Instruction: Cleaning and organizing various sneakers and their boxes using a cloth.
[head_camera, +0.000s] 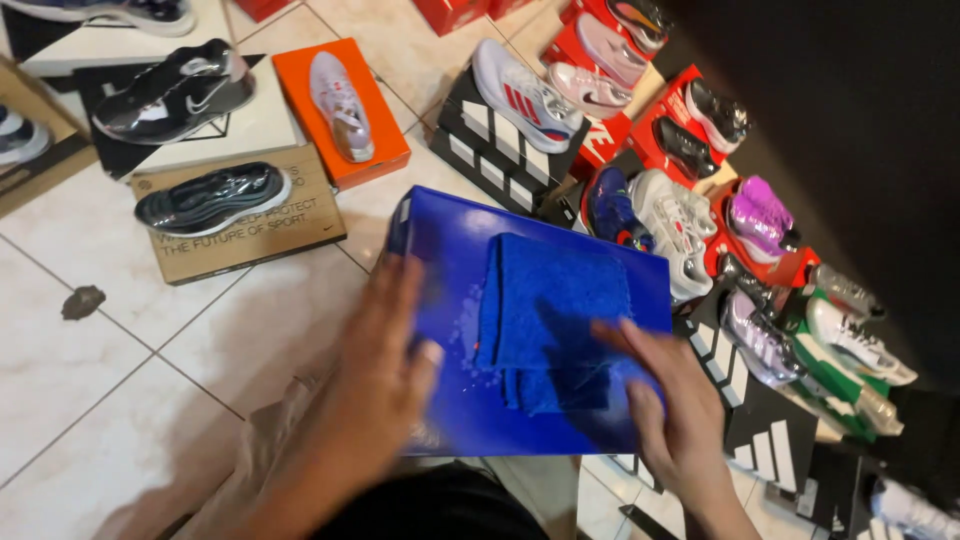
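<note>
A glossy blue shoebox lies in front of me over the tiled floor. On its lid rests a folded blue cloth. My left hand grips the box's left near edge, thumb on the lid. My right hand lies flat on the near right part of the cloth, pressing it onto the lid. A few pale specks show on the lid beside the cloth.
Shoes sit on boxes all around: a black shoe on a brown box, a pale shoe on an orange box, a white shoe on a black striped box, several more along the right by a dark wall. A dark spot marks the floor tiles.
</note>
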